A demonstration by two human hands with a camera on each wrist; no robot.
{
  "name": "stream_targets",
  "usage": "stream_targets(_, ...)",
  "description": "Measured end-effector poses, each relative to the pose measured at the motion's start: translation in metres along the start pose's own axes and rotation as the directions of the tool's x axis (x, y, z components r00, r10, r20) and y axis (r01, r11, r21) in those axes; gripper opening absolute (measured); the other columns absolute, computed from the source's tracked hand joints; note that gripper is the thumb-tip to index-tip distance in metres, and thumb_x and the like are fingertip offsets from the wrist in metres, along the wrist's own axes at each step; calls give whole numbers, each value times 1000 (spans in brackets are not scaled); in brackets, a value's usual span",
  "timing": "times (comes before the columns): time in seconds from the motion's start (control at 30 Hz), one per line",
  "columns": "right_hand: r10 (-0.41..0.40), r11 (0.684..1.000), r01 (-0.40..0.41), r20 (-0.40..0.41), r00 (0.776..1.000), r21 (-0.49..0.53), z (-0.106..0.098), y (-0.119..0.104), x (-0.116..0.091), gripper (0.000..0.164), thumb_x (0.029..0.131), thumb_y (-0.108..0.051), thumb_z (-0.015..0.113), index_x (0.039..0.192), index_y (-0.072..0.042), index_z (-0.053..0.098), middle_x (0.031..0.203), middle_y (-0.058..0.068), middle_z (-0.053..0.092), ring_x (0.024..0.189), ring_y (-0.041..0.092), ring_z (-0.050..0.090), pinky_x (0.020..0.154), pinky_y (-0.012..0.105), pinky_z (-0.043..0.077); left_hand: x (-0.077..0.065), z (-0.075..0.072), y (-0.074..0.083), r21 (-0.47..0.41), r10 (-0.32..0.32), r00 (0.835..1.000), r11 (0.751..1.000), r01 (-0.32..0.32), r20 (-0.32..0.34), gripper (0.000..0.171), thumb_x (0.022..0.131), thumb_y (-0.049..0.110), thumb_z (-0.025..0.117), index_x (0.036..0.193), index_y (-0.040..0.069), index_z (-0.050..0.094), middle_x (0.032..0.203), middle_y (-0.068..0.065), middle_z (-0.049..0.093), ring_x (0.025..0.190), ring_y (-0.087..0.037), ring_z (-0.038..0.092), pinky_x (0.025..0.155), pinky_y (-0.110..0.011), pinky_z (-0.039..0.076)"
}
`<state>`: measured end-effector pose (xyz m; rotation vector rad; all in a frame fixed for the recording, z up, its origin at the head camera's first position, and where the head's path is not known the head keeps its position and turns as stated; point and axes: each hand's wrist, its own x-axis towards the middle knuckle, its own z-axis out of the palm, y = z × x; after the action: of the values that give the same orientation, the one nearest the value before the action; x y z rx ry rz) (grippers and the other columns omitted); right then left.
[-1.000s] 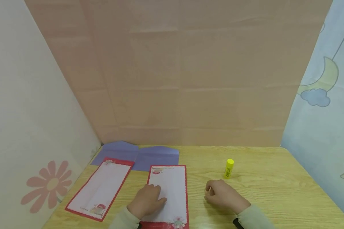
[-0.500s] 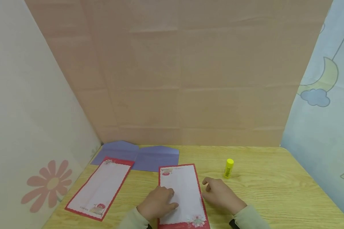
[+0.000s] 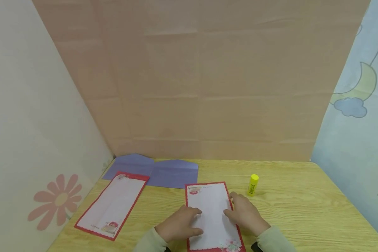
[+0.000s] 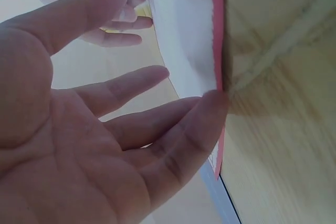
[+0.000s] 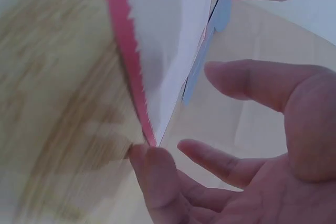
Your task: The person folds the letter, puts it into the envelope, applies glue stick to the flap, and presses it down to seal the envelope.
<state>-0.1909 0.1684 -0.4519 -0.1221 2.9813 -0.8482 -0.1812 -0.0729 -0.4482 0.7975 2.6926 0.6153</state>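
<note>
A white sheet of letter paper with a red scalloped border [image 3: 208,210] lies on the table in front of me. Over its left side is my left hand [image 3: 181,224], thumb and fingers spread apart; in the left wrist view a fingertip touches the paper's red edge. My right hand [image 3: 247,213] stands at the right edge, its thumb above the sheet. The right wrist view has the fingertips of that hand [image 5: 252,135] against the red border, with thumb and fingers apart. Neither hand pinches the paper.
A second red-bordered sheet [image 3: 113,206] lies slanted at the left. Behind it are two purple envelopes [image 3: 174,175], side by side with flaps up. A yellow glue stick [image 3: 253,184] stands beyond my right hand. Walls bound the wooden table [image 3: 302,210] at the back and sides.
The bordered sheet has slid to the right along with my left hand. My right hand has uncurled its fingers and come to the sheet's right edge.
</note>
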Motion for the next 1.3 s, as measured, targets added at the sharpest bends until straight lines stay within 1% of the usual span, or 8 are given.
stream_targets(0.17, 23, 998, -23, 3, 1000, 52, 0, -2, 2, 51, 80, -21, 81, 120, 2, 61, 102, 11, 69, 83, 20, 62, 69, 40, 54, -2, -1, 2, -3, 14, 1000, 1000, -14, 7, 49, 79, 32, 84, 121, 11, 69, 115, 4, 69, 106, -10, 58, 97, -32, 48)
stream_targets(0.27, 39, 996, -40, 10, 999, 76, -1, -4, 2, 50, 81, -21, 81, 120, 3, 61, 99, 11, 69, 82, 20, 62, 69, 40, 54, -3, -1, 1, 20, 39, 999, 999, -38, -8, 43, 76, 29, 87, 113, 11, 72, 110, 5, 69, 104, -11, 58, 96, -31, 48)
stream_targets(0.4, 55, 993, -55, 0, 998, 103, -1, -4, 5, 48, 83, -18, 79, 121, 4, 60, 88, 7, 65, 68, 18, 56, 58, 34, 49, -3, -1, 0, 29, 35, 999, 999, -35, -17, 40, 70, 22, 90, 105, 12, 73, 104, 6, 67, 98, -10, 55, 93, -28, 48)
stream_targets(0.5, 60, 989, -57, -19, 998, 136, 1, -3, 7, 44, 83, -16, 77, 119, 4, 61, 82, 5, 63, 62, 16, 54, 54, 31, 46, -3, -1, -2, 55, 41, 999, 998, -39, -31, 46, 65, 19, 92, 106, 12, 72, 102, 6, 67, 95, -10, 53, 90, -26, 48)
stream_targets(0.73, 56, 969, -52, -12, 998, 243, 2, -4, 8, 37, 84, -14, 74, 114, 2, 62, 88, 8, 68, 73, 17, 62, 59, 33, 52, -2, -3, 0, 71, -2, 1000, 997, 3, -17, 47, 63, 20, 93, 105, 14, 73, 97, 8, 66, 90, -9, 49, 86, -25, 48)
stream_targets(1.03, 61, 952, -46, -39, 997, 302, 0, -10, 13, 37, 84, -17, 75, 115, 0, 63, 100, 11, 68, 87, 22, 64, 68, 36, 55, 2, -1, -1, 63, -25, 1000, 998, 26, -17, 45, 63, 21, 95, 102, 15, 73, 92, 10, 64, 86, -7, 49, 83, -25, 49)
stream_targets(1.2, 86, 936, -80, -1, 996, 342, 4, -9, 21, 49, 86, -18, 73, 126, 4, 56, 118, 24, 63, 95, 27, 62, 74, 40, 56, 1, 1, -3, 69, -12, 999, 997, 15, -42, 45, 61, 20, 96, 99, 14, 73, 88, 9, 63, 83, -7, 47, 80, -24, 48)
stream_targets(1.3, 113, 919, -114, 26, 993, 377, 7, -6, 26, 55, 88, -19, 70, 133, 6, 50, 126, 28, 59, 101, 31, 62, 78, 44, 56, -1, 1, -3, 71, 4, 998, 997, 0, -56, 45, 60, 19, 96, 98, 13, 73, 87, 8, 63, 82, -7, 47, 79, -24, 48)
